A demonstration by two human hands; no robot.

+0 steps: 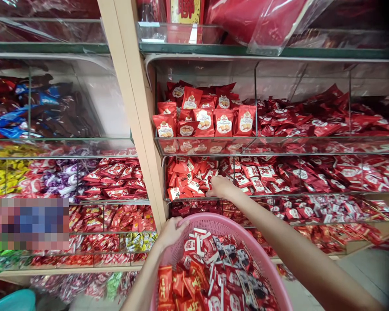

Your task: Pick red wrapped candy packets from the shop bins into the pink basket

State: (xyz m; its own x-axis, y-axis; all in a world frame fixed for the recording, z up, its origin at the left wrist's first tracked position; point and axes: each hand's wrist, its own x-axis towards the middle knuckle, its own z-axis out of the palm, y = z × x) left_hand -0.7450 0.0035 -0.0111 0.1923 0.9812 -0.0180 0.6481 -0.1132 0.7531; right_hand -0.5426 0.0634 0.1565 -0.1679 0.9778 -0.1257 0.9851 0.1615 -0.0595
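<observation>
My left hand point(172, 233) grips the left rim of a pink plastic basket point(266, 252), thumb over the edge. Inside lie wrapped candies: orange-red packets point(189, 280) at the near left, red and white packets point(231, 287) in the middle, and black-and-white ones point(233, 252) toward the far right. My right hand point(222, 187) reaches past the basket to a shelf bin, at the right side of a pile of red and white packets with black lettering point(188, 177). Its fingers are curled down among the packets, and what they hold, if anything, is hidden.
Glass-fronted shelves point(207, 147) of sweets rise in tiers, split by a pale wooden post point(134, 99). Red biscuit packets point(204, 121) stand one tier above my right hand. Yellow point(6, 170) and purple sweets point(65, 177) fill bins at left. A turquoise tub point(14, 301) sits low left.
</observation>
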